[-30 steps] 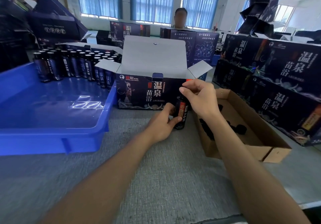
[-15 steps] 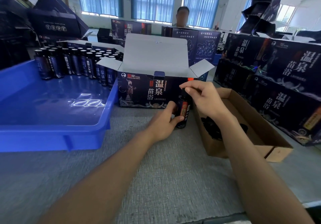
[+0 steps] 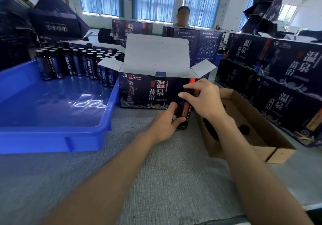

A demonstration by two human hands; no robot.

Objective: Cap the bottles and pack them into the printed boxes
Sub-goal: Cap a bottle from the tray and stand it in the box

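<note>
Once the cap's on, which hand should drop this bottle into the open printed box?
Left, probably. The left hand grips the bottle round its lower body, and the printed box stands open directly behind it. The right hand only pinches the cap at the top.

A grey, woven-textured surface (image 3: 156, 172) carries a blue plastic tray (image 3: 52, 134) at left, an open printed box (image 3: 139, 92) mid-way, a dark bottle (image 3: 185, 113) upright before it, a brown cardboard box (image 3: 244, 148) beside that, and stacked printed boxes (image 3: 287, 85) at right.
</note>
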